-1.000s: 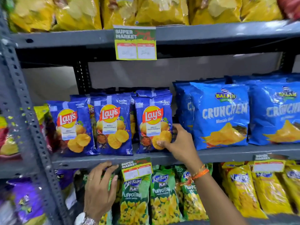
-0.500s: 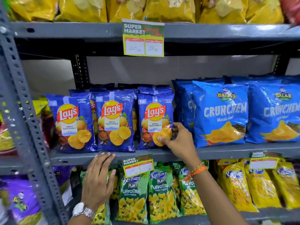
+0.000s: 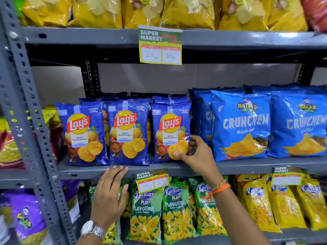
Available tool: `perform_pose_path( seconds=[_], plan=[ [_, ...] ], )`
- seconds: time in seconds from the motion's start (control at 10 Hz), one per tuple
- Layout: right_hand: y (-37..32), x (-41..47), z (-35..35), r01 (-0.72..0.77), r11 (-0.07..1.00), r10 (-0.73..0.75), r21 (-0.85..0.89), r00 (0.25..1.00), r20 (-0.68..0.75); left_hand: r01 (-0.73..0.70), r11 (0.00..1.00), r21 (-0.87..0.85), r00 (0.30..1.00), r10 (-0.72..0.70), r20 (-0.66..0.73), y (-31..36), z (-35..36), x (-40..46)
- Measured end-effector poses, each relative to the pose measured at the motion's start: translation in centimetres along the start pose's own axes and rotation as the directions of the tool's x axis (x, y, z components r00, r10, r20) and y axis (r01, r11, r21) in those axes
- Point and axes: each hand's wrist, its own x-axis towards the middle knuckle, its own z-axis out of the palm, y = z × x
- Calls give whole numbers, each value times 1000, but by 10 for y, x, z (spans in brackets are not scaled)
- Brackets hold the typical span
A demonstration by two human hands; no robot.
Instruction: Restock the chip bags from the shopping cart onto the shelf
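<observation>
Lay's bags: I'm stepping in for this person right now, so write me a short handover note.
Right hand: thumb and fingers pinching the lower right corner of the rightmost Lay's bag, which stands on the middle shelf.
Left hand: flat, empty, fingertips at the shelf's front edge.
Done: three Lay's bags face front, with more behind.
Left: release and square that bag, then fetch more; the cart is out of view, so I can't tell how many remain.

Right hand [image 3: 196, 154] pinching rightmost Lay's bag [image 3: 170, 131] on shelf [image 3: 247, 165]; left hand [image 3: 109, 195] flat on shelf edge.
</observation>
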Motion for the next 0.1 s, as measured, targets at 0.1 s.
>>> perform_pose_path(
  seconds=[0.1],
  plan=[
    [-8, -10, -9, 14, 999, -13, 31, 999, -30, 10, 1000, 0, 1000, -10, -25, 2, 2, 1]
  ],
)
